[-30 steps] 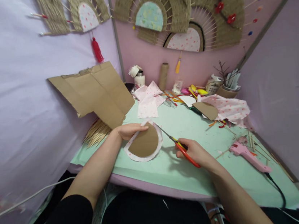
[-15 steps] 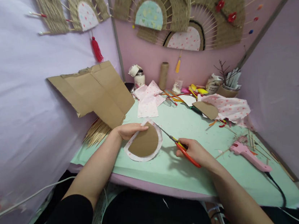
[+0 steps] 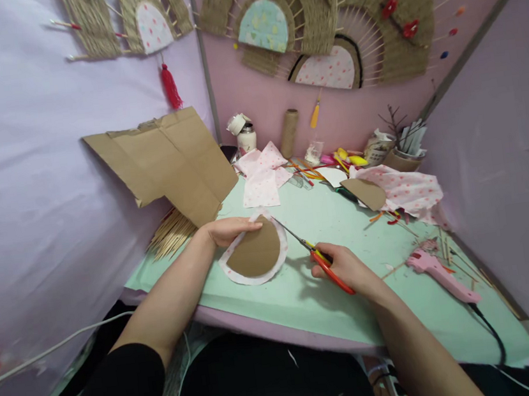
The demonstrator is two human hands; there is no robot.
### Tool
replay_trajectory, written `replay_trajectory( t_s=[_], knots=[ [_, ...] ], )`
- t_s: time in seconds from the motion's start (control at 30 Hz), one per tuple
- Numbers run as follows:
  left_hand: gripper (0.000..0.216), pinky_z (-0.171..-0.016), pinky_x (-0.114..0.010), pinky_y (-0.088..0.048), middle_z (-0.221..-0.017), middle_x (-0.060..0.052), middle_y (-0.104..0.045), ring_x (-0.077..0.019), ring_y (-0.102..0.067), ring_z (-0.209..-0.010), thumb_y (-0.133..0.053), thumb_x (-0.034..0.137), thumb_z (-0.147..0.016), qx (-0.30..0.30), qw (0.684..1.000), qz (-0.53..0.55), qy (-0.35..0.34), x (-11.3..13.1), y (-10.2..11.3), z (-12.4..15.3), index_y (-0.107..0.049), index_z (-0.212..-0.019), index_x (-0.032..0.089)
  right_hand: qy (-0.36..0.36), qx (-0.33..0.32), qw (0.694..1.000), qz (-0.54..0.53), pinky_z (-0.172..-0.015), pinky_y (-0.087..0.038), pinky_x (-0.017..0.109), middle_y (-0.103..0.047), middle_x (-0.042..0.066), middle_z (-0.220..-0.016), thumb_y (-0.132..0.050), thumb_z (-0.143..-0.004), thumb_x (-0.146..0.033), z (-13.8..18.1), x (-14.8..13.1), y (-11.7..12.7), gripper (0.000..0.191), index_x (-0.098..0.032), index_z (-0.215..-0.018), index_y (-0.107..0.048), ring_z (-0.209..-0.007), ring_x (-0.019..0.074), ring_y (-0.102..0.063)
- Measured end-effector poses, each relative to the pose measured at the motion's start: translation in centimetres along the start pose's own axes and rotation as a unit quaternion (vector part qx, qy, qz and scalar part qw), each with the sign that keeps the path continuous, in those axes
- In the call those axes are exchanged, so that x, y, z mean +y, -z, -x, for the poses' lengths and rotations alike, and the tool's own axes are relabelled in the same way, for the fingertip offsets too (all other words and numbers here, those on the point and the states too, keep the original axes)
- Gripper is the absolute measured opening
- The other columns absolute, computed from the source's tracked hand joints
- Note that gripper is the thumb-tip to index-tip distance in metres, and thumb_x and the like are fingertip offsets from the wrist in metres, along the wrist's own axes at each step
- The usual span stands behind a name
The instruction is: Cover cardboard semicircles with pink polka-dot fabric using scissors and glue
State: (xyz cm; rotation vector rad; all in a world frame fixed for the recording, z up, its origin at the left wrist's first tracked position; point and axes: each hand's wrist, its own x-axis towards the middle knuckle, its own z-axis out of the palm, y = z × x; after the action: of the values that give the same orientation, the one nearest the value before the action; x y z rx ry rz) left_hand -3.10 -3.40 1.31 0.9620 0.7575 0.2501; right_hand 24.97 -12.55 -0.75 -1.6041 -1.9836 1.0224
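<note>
My left hand [image 3: 234, 229] pinches the upper left edge of a half-round cardboard piece [image 3: 255, 250], thumb on top. Around the cardboard runs a margin of pale fabric with pink dots [image 3: 250, 280]. In my right hand [image 3: 343, 267] are scissors [image 3: 329, 270] with orange-red and yellow handles, my fingers closed around the grips. Their blades point up and left, and the tips are at the fabric's upper right edge. Whether the tips have fabric between them is too small to tell.
A pink glue gun [image 3: 442, 274] lies at the right with its black cord. Folded cardboard [image 3: 168, 165] leans at the left over a bundle of thin sticks [image 3: 171, 234]. Dotted cloth [image 3: 411, 189], a cardboard cutout [image 3: 365, 193] and a twine roll [image 3: 290, 133] are farther back.
</note>
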Motion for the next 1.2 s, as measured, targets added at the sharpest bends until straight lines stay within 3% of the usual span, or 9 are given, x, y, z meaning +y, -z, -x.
replay_trajectory(
  t_s=[0.57, 1.0, 1.2],
  knots=[
    [0.04, -0.083, -0.033, -0.05, -0.083, -0.009, -0.073, -0.023, -0.068, -0.084, -0.078, 0.042, -0.064, -0.007, 1.0, -0.01, 0.024, -0.32, -0.44, -0.39, -0.069, -0.088, 0.012, 0.0, 0.003, 1.0, 0.006, -0.052, -0.028, 0.022, -0.047, -0.005, -0.06, -0.058, -0.065, -0.029, -0.16, -0.31, -0.21, 0.014, -0.019, -0.068, -0.051, -0.058, 0.0115, -0.039],
    [0.032, -0.079, -0.034, -0.051, -0.085, -0.011, -0.073, -0.0248, -0.068, -0.084, -0.075, 0.037, -0.067, 0.005, 1.0, -0.008, 0.022, -0.26, -0.76, -0.28, -0.07, -0.087, 0.013, -0.004, 0.016, 1.0, -0.011, -0.049, -0.025, 0.022, -0.037, -0.006, -0.053, -0.06, -0.066, -0.043, -0.18, 0.0, -0.25, 0.028, -0.019, -0.059, -0.047, -0.054, 0.0103, -0.034],
    [0.034, -0.079, -0.032, -0.05, -0.095, -0.009, -0.073, -0.0214, -0.068, -0.081, -0.074, 0.029, -0.069, 0.044, 0.998, 0.034, -0.042, -0.15, -0.96, -0.37, -0.067, -0.101, 0.017, -0.021, 0.037, 0.999, -0.011, -0.049, -0.026, 0.022, -0.039, -0.006, -0.052, -0.06, -0.065, -0.042, -0.24, 0.0, -0.06, 0.027, -0.018, -0.058, -0.049, -0.053, 0.0102, -0.034]
  ],
)
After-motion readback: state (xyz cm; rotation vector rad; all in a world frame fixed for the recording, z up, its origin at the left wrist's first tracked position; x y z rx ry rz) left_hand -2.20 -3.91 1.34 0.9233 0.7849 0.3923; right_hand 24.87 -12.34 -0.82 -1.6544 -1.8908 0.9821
